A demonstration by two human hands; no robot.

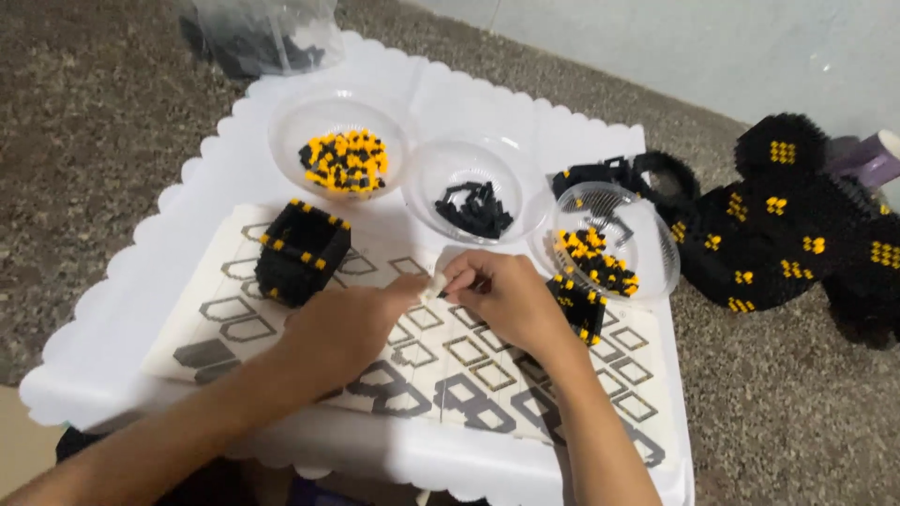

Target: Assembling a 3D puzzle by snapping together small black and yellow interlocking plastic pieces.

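My left hand (pixel 352 323) and my right hand (pixel 502 298) meet over a printed instruction sheet (pixel 450 370) of grey block outlines on a white scalloped tray (pixel 141 272). Both pinch a small pale piece (pixel 435 284) between their fingertips. A hollow black block box with yellow studs (pixel 302 249) stands left of my left hand. A smaller black-and-yellow block piece (pixel 581 305) lies just right of my right hand.
Three clear bowls stand behind the hands: one with yellow and black bricks (pixel 344 161), one with black bricks (pixel 476 208), one tilted with mixed bricks (pixel 600 253). A large black-and-yellow block figure (pixel 787 225) lies on the carpet at right. A plastic bag (pixel 258 37) sits at the back left.
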